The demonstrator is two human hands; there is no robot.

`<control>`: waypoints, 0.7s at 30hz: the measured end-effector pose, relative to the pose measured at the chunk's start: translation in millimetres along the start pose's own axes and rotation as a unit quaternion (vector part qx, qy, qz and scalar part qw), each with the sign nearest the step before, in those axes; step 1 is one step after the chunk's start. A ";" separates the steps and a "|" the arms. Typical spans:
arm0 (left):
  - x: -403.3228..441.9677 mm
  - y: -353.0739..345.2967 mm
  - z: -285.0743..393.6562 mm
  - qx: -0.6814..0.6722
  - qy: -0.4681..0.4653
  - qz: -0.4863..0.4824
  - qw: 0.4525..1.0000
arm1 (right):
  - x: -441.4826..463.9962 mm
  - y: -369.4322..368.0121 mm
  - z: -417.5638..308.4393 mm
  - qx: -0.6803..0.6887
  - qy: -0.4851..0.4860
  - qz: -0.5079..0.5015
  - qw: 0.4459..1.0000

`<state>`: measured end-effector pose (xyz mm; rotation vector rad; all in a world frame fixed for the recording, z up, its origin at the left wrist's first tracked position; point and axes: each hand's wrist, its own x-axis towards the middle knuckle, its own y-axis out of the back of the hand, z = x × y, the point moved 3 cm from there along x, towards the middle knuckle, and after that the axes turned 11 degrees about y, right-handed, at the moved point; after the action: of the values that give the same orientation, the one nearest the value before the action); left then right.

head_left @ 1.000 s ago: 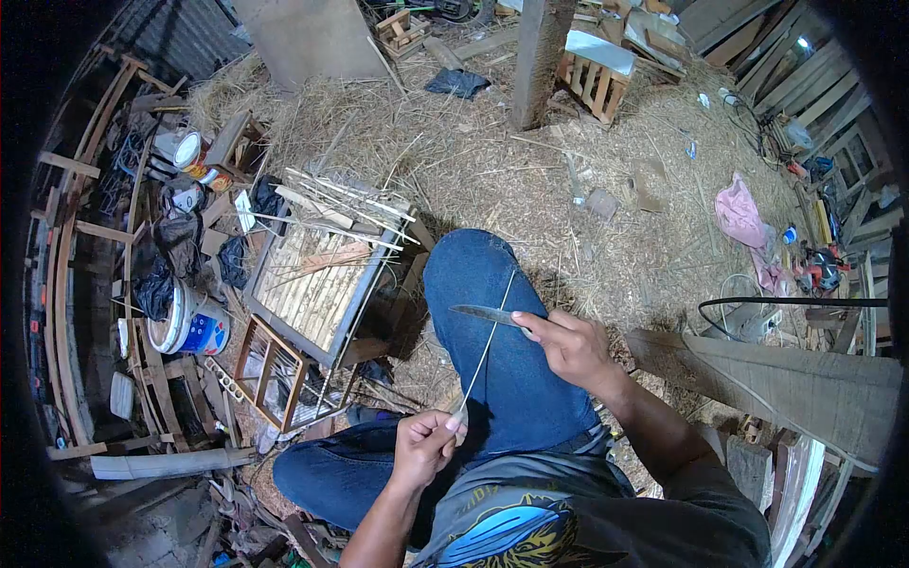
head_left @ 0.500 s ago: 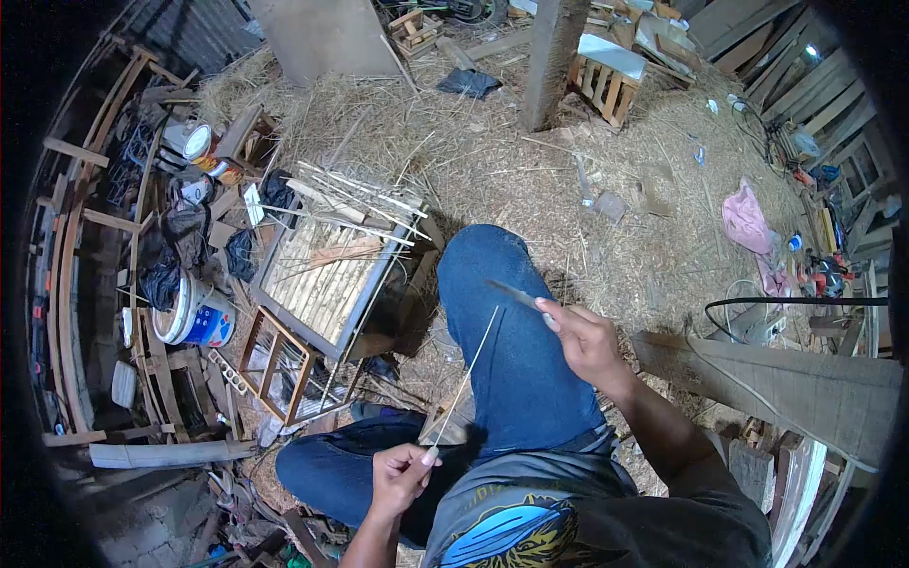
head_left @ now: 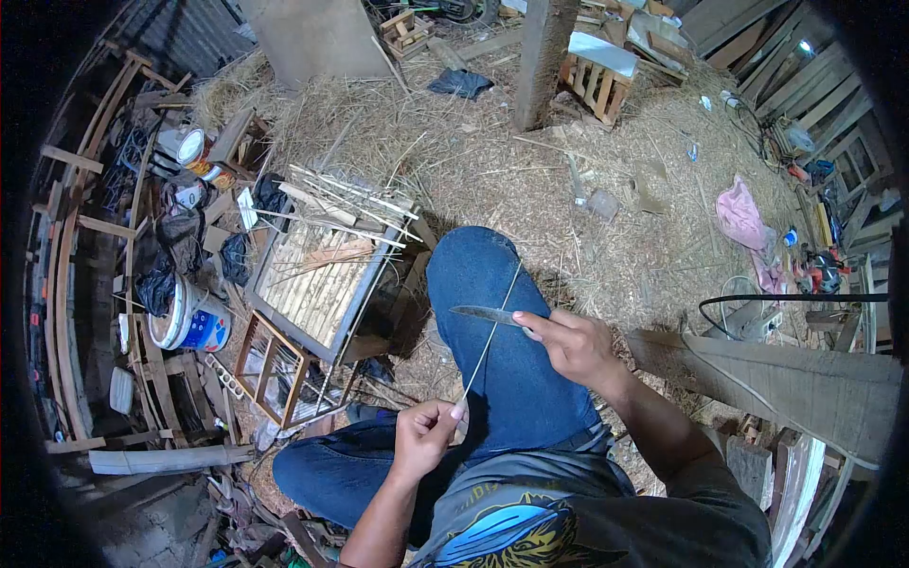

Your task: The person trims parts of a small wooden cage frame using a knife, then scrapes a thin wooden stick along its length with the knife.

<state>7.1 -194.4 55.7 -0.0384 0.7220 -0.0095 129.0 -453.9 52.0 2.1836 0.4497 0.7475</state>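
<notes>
A thin pale strip (head_left: 485,355) slants up from my left hand (head_left: 424,438), which pinches its lower end. Its upper part lies over the raised knee in blue jeans (head_left: 473,257). My right hand (head_left: 574,348) is closed round the handle of a knife (head_left: 481,312). The blade points left and crosses the strip above the thigh. Left of the knee is a low table (head_left: 317,275) bearing pale slats and loose sticks.
A wooden frame (head_left: 272,371) leans by the table, near a white bucket (head_left: 194,322). A wide board (head_left: 767,383) is close to my right arm. A post (head_left: 544,71) and a slatted crate (head_left: 598,80) stand ahead; pink cloth (head_left: 740,216) lies at right.
Half a second ago the blade was off the strip, beyond its tip. Now it crosses the strip again, and my left hand has moved up and right with the strip.
</notes>
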 end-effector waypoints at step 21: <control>-48.4 24.3 -13.1 0.048 -0.025 0.089 0.995 | -1.0 -3.9 -2.8 -0.002 -0.005 0.017 1.000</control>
<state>-38.0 -169.5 77.0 0.1167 0.6723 0.1262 126.1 -450.4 50.2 2.1954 0.4080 0.7554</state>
